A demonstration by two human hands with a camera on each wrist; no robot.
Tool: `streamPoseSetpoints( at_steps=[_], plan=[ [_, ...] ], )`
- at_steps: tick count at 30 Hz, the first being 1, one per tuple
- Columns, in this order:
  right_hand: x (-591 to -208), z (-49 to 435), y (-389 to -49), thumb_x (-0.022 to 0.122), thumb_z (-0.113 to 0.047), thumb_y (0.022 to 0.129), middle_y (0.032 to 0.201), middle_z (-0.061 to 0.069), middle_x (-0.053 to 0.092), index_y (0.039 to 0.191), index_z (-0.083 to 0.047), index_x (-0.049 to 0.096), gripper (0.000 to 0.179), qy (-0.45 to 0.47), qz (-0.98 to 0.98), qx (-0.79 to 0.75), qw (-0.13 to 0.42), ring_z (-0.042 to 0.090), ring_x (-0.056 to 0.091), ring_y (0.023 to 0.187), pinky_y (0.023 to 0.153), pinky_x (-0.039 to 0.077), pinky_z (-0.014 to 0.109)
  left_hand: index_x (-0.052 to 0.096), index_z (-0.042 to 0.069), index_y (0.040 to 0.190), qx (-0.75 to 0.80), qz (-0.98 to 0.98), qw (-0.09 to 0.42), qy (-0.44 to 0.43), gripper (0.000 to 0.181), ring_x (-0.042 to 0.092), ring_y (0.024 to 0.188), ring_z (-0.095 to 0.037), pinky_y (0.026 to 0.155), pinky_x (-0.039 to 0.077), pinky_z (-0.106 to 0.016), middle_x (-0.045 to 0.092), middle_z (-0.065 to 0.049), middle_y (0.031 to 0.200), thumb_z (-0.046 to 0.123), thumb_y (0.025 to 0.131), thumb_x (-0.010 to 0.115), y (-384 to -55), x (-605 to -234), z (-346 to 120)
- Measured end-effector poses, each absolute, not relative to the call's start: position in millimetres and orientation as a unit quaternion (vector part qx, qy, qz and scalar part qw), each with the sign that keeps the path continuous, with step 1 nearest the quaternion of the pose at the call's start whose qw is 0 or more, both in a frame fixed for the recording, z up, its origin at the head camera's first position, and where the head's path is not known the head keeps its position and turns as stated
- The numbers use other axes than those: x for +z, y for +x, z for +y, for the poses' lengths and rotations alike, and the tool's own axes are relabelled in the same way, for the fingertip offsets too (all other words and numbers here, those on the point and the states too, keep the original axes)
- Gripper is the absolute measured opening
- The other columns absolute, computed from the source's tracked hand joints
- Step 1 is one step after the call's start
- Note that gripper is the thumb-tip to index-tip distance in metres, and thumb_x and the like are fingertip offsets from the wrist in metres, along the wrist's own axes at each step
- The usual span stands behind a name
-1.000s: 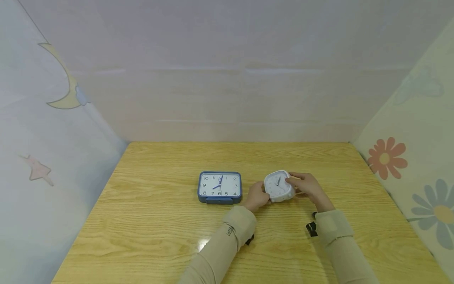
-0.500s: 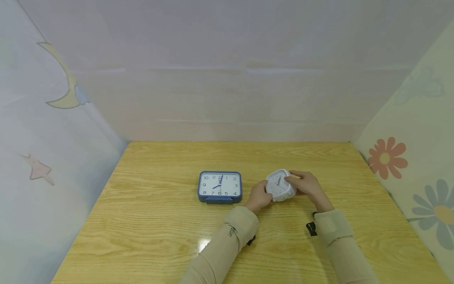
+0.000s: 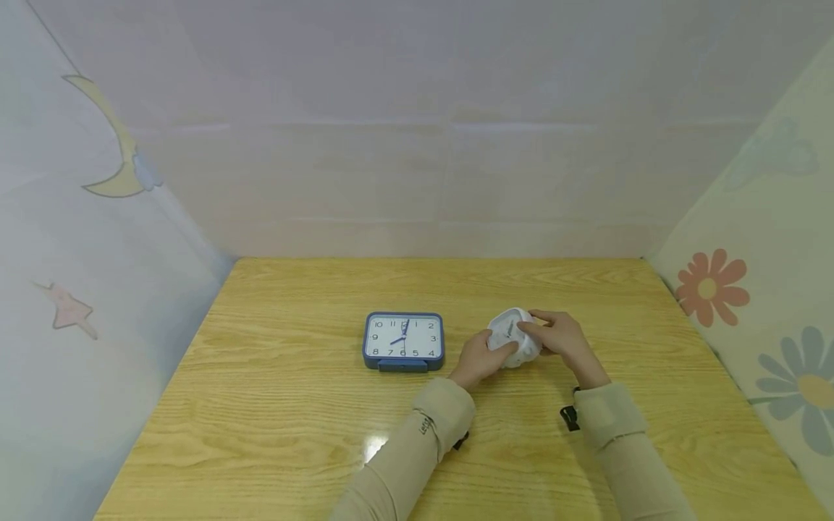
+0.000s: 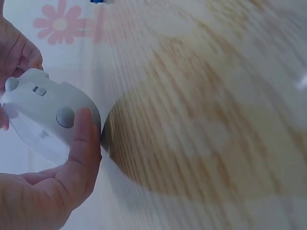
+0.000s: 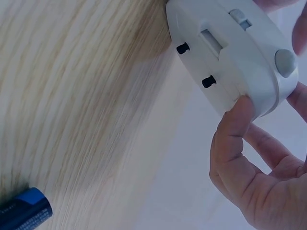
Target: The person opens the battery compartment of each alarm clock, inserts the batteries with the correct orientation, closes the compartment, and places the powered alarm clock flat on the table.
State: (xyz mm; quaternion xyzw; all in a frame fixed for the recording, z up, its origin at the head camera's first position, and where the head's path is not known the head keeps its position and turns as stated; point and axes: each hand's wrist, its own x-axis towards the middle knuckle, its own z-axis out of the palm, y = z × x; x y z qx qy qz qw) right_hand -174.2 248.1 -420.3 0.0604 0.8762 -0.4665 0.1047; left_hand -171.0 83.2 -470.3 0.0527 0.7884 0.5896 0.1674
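Left hand (image 3: 479,360) and right hand (image 3: 563,340) grip the white clock (image 3: 505,333) right of the blue clock (image 3: 403,337), seemingly for adjustment; next needs steady support.

On the table (image 3: 293,405), taking the held clock (image 3: 503,334) as landmark, a second clock (image 3: 404,336) lies to its left, a little apart, with the left hand (image 3: 478,358) at its left and near side and the right hand (image 3: 563,339) at its right. A battery (image 5: 26,211) lies on the table apart from it. The back wall (image 3: 417,145) stands well behind it, the left wall (image 3: 52,398) and right wall (image 3: 782,253) to either side.
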Motion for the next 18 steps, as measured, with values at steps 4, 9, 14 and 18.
streamPoseSetpoints(
  at_steps=[4,9,14,18],
  plan=[
    [-419.8,245.7,-174.3,0.06,-0.04,0.086,0.095,0.019,0.062,0.136,0.004,0.038,0.07,0.057,0.877,-0.465,0.105,0.012,0.06,0.063,0.069,0.052,0.042,0.049,-0.001,0.124,0.586,0.789,0.178,0.042,0.064,0.059,0.064,-0.023,0.053,0.047,-0.03,0.057,-0.005,0.087,0.047,0.083,0.06,-171.5,-470.1,84.0],
    [-419.7,244.3,-172.9,0.055,-0.039,0.09,0.093,0.019,0.062,0.136,0.004,0.037,0.066,0.043,0.88,-0.461,0.101,0.013,0.059,0.063,0.068,0.053,0.04,0.047,-0.002,0.125,0.582,0.792,0.179,0.04,0.07,0.057,0.061,-0.022,0.053,0.047,-0.031,0.056,-0.004,0.085,0.052,0.082,0.059,-171.8,-470.5,84.0],
    [-420.6,244.0,-171.5,0.046,-0.025,0.095,0.106,0.029,0.057,0.134,0.008,0.038,0.051,0.027,0.875,-0.476,0.086,0.013,0.06,0.067,0.067,0.053,0.041,0.05,-0.001,0.121,0.574,0.799,0.171,0.041,0.067,0.053,0.056,-0.016,0.049,0.045,-0.029,0.056,-0.003,0.084,0.052,0.081,0.06,-171.9,-470.1,84.1],
    [-422.3,244.2,-171.6,0.044,-0.018,0.096,0.105,0.029,0.057,0.133,0.009,0.039,0.046,0.024,0.866,-0.493,0.082,0.014,0.06,0.066,0.067,0.053,0.044,0.051,0.0,0.119,0.57,0.804,0.168,0.04,0.065,0.052,0.057,-0.014,0.048,0.044,-0.027,0.057,-0.004,0.089,0.051,0.081,0.061,-171.7,-470.1,84.7]
  ],
)
